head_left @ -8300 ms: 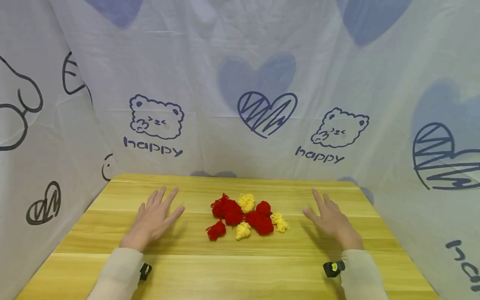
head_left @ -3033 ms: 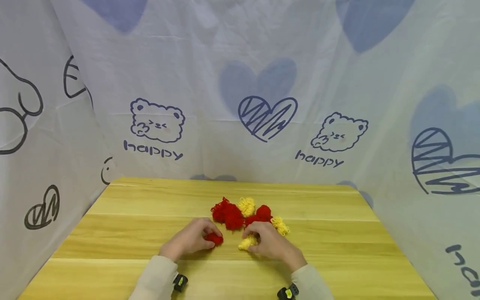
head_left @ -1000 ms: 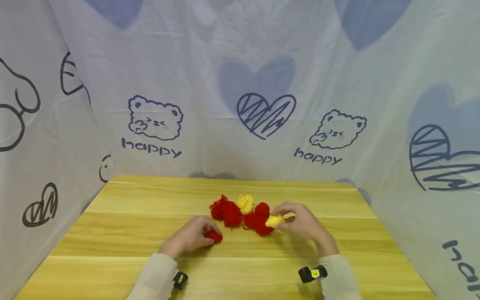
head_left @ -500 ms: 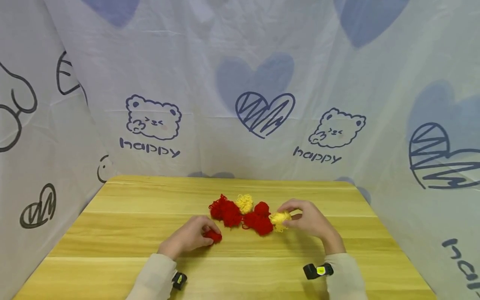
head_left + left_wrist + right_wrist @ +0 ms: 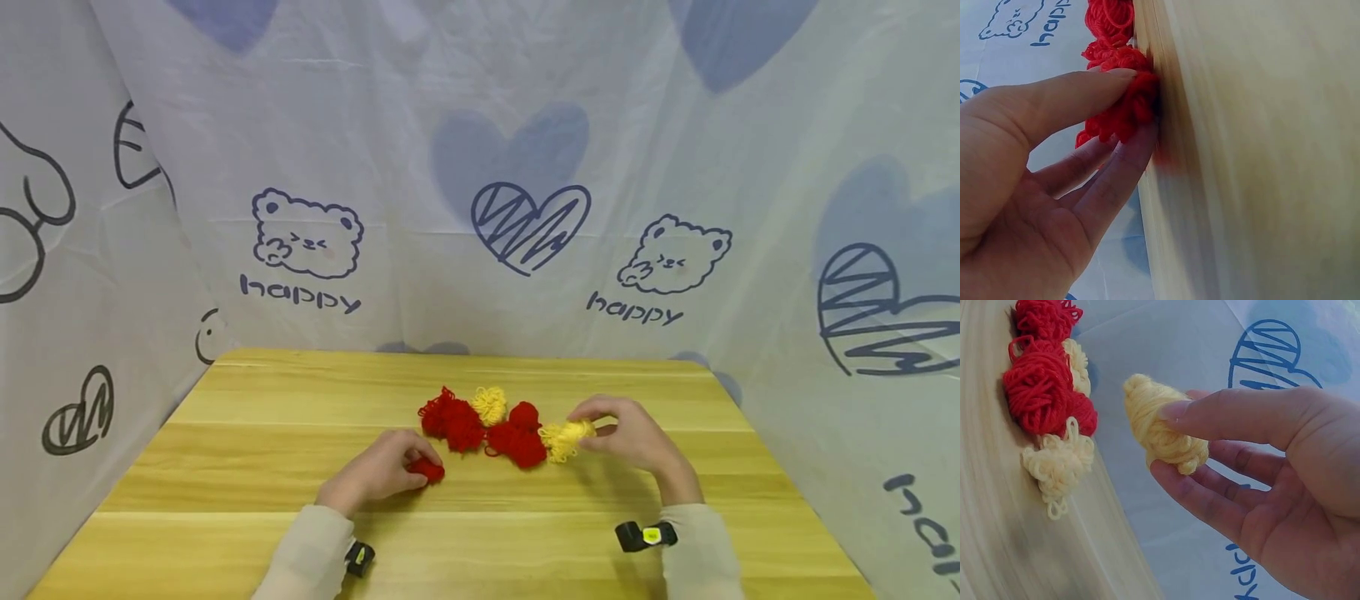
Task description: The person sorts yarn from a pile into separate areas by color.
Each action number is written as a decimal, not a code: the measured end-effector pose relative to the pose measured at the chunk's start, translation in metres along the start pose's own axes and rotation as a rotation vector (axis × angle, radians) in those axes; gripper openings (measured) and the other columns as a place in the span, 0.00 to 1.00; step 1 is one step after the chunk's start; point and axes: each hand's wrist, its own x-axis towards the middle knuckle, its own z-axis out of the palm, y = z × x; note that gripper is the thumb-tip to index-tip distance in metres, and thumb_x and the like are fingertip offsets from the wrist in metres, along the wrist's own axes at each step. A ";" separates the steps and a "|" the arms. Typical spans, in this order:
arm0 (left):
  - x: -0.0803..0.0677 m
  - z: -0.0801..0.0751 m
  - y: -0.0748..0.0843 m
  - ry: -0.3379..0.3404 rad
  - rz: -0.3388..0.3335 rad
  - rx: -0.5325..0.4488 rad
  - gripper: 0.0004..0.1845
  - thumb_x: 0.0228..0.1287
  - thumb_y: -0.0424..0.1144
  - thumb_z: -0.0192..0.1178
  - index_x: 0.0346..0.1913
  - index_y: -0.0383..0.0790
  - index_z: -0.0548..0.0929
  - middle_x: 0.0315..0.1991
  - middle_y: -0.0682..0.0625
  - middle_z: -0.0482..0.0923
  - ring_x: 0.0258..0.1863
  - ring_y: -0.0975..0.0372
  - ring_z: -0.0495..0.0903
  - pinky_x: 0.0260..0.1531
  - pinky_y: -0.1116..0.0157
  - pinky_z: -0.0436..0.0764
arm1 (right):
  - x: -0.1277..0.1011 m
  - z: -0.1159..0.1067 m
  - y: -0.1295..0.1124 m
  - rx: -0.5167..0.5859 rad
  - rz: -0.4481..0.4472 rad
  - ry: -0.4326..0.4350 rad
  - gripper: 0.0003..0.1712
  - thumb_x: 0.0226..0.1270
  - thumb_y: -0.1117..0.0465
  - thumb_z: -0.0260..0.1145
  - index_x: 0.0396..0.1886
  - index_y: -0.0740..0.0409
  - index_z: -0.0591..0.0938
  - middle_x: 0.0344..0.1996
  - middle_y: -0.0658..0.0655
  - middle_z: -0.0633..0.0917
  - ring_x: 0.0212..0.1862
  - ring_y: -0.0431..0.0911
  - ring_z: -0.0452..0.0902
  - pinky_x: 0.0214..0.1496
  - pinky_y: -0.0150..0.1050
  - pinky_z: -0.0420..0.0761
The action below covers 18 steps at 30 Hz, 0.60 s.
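Observation:
My left hand (image 5: 382, 472) pinches a small red yarn ball (image 5: 427, 472) low at the tabletop, left of the middle. In the left wrist view, thumb and fingers close on this red yarn ball (image 5: 1124, 111) from both sides. My right hand (image 5: 626, 435) holds a small yellow yarn ball (image 5: 1166, 428) between thumb and fingertips, lifted above the wood as the right wrist view shows. From the head camera, the held ball overlaps another yellow yarn bundle (image 5: 557, 443) lying on the table, a loose loopy one (image 5: 1060, 464) up close.
Larger red yarn balls (image 5: 461, 427) lie at the middle of the wooden table (image 5: 450, 542), with more red yarn (image 5: 519, 442) to their right. A yellow yarn bundle (image 5: 490, 405) sits behind them. A printed cloth (image 5: 420, 275) hangs past the far edge.
My right hand picked up the front yellow ball and carried it rightward past the red yarn, still drifting right. My left hand reached the small red ball earlier and has stayed there.

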 end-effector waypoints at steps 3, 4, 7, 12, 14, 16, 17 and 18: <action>0.000 0.000 0.000 0.001 -0.002 0.001 0.12 0.60 0.27 0.72 0.45 0.44 0.91 0.46 0.51 0.86 0.43 0.61 0.79 0.47 0.56 0.83 | -0.002 -0.003 0.003 -0.011 0.004 0.005 0.17 0.57 0.73 0.76 0.48 0.59 0.89 0.51 0.62 0.87 0.53 0.54 0.80 0.53 0.44 0.87; 0.000 0.000 0.000 0.002 -0.004 0.002 0.12 0.60 0.27 0.72 0.44 0.44 0.91 0.46 0.51 0.86 0.43 0.61 0.79 0.47 0.56 0.83 | -0.003 -0.004 0.004 -0.015 0.008 0.008 0.17 0.57 0.73 0.76 0.48 0.59 0.89 0.51 0.62 0.87 0.53 0.54 0.80 0.53 0.44 0.87; -0.001 0.000 0.000 0.004 -0.006 0.006 0.12 0.60 0.27 0.72 0.44 0.45 0.91 0.46 0.52 0.86 0.42 0.61 0.78 0.47 0.57 0.82 | -0.005 -0.008 0.007 -0.030 0.018 0.015 0.17 0.58 0.72 0.76 0.48 0.58 0.89 0.50 0.62 0.87 0.54 0.55 0.80 0.53 0.46 0.87; -0.002 0.000 -0.001 0.009 -0.008 0.009 0.12 0.59 0.28 0.73 0.44 0.46 0.91 0.47 0.53 0.86 0.43 0.61 0.79 0.47 0.58 0.83 | -0.007 -0.012 0.010 -0.044 0.026 0.022 0.17 0.58 0.73 0.76 0.48 0.59 0.89 0.51 0.63 0.87 0.54 0.56 0.81 0.53 0.44 0.87; -0.003 0.000 -0.001 0.008 -0.008 0.006 0.12 0.59 0.28 0.73 0.44 0.46 0.91 0.47 0.53 0.86 0.43 0.61 0.79 0.47 0.58 0.82 | -0.007 -0.013 0.011 -0.042 0.024 0.018 0.17 0.58 0.73 0.76 0.48 0.59 0.89 0.51 0.63 0.87 0.55 0.56 0.80 0.53 0.43 0.87; -0.003 0.000 -0.001 0.007 -0.007 0.006 0.12 0.59 0.28 0.73 0.44 0.46 0.91 0.47 0.52 0.86 0.43 0.61 0.79 0.48 0.58 0.82 | -0.008 -0.014 0.011 -0.041 0.025 0.013 0.17 0.58 0.73 0.76 0.48 0.59 0.89 0.51 0.63 0.87 0.55 0.56 0.80 0.53 0.42 0.87; -0.003 0.000 0.000 0.005 -0.007 0.007 0.12 0.60 0.28 0.73 0.44 0.46 0.91 0.47 0.52 0.86 0.43 0.61 0.79 0.48 0.58 0.82 | -0.009 -0.015 0.011 -0.043 0.029 0.012 0.18 0.58 0.73 0.76 0.48 0.59 0.89 0.51 0.62 0.87 0.55 0.56 0.80 0.53 0.42 0.87; -0.003 -0.001 0.000 0.004 -0.007 0.005 0.12 0.60 0.28 0.73 0.44 0.45 0.91 0.47 0.52 0.86 0.43 0.61 0.79 0.48 0.58 0.83 | -0.009 -0.015 0.011 -0.045 0.034 0.012 0.18 0.58 0.73 0.76 0.48 0.59 0.89 0.51 0.62 0.87 0.55 0.56 0.80 0.53 0.42 0.87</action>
